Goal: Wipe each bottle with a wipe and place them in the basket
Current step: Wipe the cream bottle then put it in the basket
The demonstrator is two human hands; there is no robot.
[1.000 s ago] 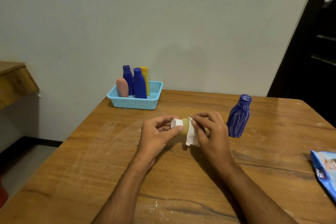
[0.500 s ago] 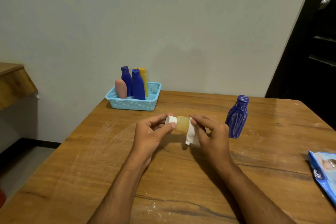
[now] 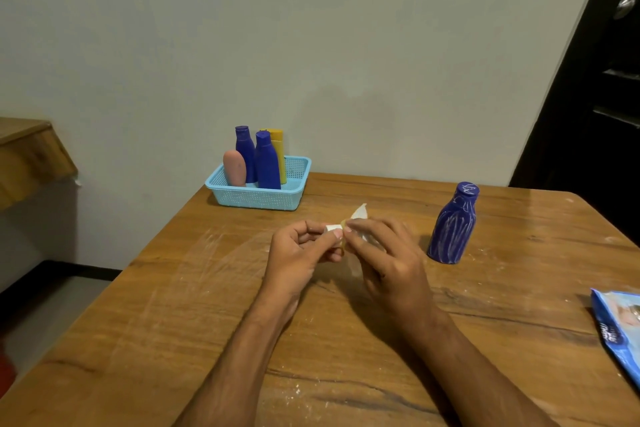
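My left hand (image 3: 299, 253) pinches the white cap end of a small tan bottle (image 3: 334, 229) above the middle of the wooden table. My right hand (image 3: 388, 260) holds a white wipe (image 3: 360, 213) wrapped around the bottle's body, which is mostly hidden by the wipe and fingers. A dark blue bottle (image 3: 452, 224) streaked with white stands upright just right of my hands. The light blue basket (image 3: 258, 196) sits at the table's far edge by the wall, holding two blue bottles (image 3: 266, 161), a pink one (image 3: 234, 168) and a yellow one (image 3: 277, 149).
A blue pack of wipes (image 3: 620, 333) lies at the table's right edge. White powder smears mark the tabletop (image 3: 194, 270) left of my hands. A wooden ledge (image 3: 27, 156) juts out at the left; a dark door (image 3: 595, 80) stands at the right.
My right hand has slid the wipe leftward along the bottle toward the cap, covering the tan body. A corner of the wipe now sticks up behind my fingers.
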